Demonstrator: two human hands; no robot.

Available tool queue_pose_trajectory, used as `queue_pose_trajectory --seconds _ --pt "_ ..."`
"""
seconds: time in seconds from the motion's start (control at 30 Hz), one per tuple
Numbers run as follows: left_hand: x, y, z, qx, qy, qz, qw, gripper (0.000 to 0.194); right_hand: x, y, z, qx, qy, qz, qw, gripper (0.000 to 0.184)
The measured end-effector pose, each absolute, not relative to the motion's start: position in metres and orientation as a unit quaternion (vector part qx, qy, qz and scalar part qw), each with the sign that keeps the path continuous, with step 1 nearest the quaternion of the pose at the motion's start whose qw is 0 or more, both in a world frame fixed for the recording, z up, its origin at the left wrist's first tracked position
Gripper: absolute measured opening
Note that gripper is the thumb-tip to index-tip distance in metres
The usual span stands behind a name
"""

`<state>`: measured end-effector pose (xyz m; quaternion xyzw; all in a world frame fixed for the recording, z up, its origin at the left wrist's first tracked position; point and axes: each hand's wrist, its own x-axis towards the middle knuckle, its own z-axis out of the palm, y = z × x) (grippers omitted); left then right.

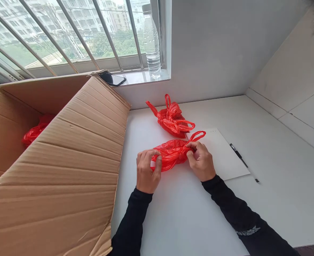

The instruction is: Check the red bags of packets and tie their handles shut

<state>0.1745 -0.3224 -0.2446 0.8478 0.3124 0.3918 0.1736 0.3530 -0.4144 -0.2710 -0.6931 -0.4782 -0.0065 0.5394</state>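
Note:
A red plastic bag (170,151) lies on the white tabletop in front of me, gathered at its right end with a looped handle sticking up. My right hand (203,161) pinches the gathered part between thumb and fingers. At the other end my left hand (148,170) is curled around the bag's edge, thumb and forefinger close together on the thin plastic. Just behind it sits a second red plastic bag (173,121), knotted, with its handle loops standing out. What either bag contains cannot be made out.
An open cardboard box (74,160) stands at the left, holding another red bag (36,133). White paper (226,156) and a black-and-white pen (244,161) lie to the right. A water bottle (151,46) and a phone (116,80) rest on the windowsill.

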Motion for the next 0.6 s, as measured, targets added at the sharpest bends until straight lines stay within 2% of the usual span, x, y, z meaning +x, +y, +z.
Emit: queue_pose_trajectory --seconds 0.1,0.2,0.6 --pt "0.18 -0.329 -0.245 0.869 0.277 0.373 0.17 0.023 0.351 -0.416 -0.269 -0.674 -0.505 0.01 0.539 0.019" --pt "0.184 -0.335 -0.247 0.874 0.272 0.365 0.171 0.005 0.344 -0.417 -0.266 -0.659 -0.523 0.017 0.54 0.017" --pt "0.179 -0.326 -0.251 0.78 0.396 0.445 0.191 0.009 0.345 -0.414 -0.27 -0.696 -0.437 0.015 0.57 0.012"
